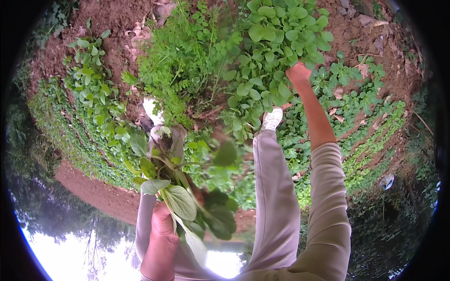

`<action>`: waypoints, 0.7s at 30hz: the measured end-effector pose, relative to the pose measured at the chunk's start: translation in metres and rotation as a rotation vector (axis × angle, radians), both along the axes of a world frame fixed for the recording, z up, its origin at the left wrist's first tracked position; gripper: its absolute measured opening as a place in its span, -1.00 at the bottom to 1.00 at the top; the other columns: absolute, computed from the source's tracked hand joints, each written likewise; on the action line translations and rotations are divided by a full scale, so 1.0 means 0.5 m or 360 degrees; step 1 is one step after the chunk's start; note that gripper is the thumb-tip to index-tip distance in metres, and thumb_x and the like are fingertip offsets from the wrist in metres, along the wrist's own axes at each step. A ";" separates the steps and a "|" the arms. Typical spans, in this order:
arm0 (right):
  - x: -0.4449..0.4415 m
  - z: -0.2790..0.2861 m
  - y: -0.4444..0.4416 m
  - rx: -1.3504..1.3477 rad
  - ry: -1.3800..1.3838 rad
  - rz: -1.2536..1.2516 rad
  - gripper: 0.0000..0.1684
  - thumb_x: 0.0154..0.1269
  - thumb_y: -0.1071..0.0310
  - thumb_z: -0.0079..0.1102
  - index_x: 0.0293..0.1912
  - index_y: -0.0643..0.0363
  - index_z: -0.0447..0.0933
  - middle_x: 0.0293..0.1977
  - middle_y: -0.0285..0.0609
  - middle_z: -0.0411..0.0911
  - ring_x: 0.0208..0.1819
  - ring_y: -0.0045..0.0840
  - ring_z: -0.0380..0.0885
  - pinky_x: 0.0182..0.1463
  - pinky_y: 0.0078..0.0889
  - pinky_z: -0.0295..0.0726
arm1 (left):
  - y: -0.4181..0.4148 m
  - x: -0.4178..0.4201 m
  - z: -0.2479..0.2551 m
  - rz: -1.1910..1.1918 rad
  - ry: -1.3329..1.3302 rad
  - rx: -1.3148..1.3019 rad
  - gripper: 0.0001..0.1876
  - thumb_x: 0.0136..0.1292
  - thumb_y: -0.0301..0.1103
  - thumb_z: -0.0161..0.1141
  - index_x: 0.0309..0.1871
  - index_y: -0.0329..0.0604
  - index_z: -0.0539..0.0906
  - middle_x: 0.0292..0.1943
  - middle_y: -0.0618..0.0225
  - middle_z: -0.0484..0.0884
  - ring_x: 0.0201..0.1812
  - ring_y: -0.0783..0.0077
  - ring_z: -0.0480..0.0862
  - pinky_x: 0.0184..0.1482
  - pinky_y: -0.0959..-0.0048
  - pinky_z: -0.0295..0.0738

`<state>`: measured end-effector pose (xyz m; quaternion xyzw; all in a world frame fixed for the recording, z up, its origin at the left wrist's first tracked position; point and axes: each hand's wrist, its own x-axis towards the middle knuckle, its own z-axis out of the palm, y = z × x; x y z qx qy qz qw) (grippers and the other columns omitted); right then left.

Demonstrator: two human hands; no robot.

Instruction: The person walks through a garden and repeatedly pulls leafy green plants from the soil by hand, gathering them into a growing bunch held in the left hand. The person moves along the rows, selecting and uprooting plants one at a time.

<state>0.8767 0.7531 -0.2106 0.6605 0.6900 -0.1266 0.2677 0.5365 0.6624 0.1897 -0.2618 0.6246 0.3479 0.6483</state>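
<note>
My left hand (pixel 163 219) is closed around a bunch of uprooted leafy greens (pixel 181 202), low in the view before my legs. Broad green leaves hang towards me, and the dark, soil-covered roots (pixel 163 140) point away. My right arm stretches forward to a dense patch of round-leaved greens (pixel 270 31). At the patch's right edge, my right hand (pixel 299 73) reaches in among the leaves. Foliage hides its fingers, so I cannot tell whether they grip a stem.
My white shoes (pixel 272 117) stand among the plants. Feathery small-leaved plants (pixel 182 59) grow left of the patch. Low seedlings (pixel 365 140) spread in rows on the right, with dry leaves (pixel 338 93) on reddish soil (pixel 397 84). Another row of greens (pixel 93 80) lies at left.
</note>
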 end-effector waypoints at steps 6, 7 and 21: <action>-0.012 0.002 0.024 -0.0385 0.0012 -0.0387 -0.54 0.03 0.17 0.12 -0.01 -0.02 0.55 -0.04 -0.12 0.60 0.04 -0.28 0.56 0.09 -0.18 0.47 | 0.015 -0.004 0.009 0.0032 -0.0017 0.0031 -0.52 -0.10 -0.44 0.38 -0.04 -0.22 0.48 -0.43 0.27 0.51 -0.40 0.30 0.50 -0.18 0.28 0.39; -0.006 -0.005 0.021 -0.0364 0.0008 -0.0395 -0.52 0.03 0.15 0.12 0.00 -0.01 0.54 -0.02 -0.12 0.59 0.05 -0.29 0.55 0.11 -0.19 0.46 | 0.015 -0.007 0.009 -0.0005 -0.0053 0.0019 -0.52 -0.09 -0.44 0.38 -0.04 -0.22 0.48 -0.43 0.28 0.50 -0.40 0.31 0.49 -0.17 0.28 0.38; -0.025 0.010 0.021 -0.0510 0.0076 -0.0628 -0.49 0.07 0.02 0.07 -0.04 0.08 0.57 0.00 -0.07 0.58 0.06 -0.20 0.54 0.12 -0.22 0.46 | 0.008 -0.017 0.011 -0.0056 -0.0132 0.0088 -0.52 -0.04 -0.42 0.37 -0.01 -0.23 0.46 -0.44 0.27 0.52 -0.42 0.29 0.50 -0.06 0.23 0.37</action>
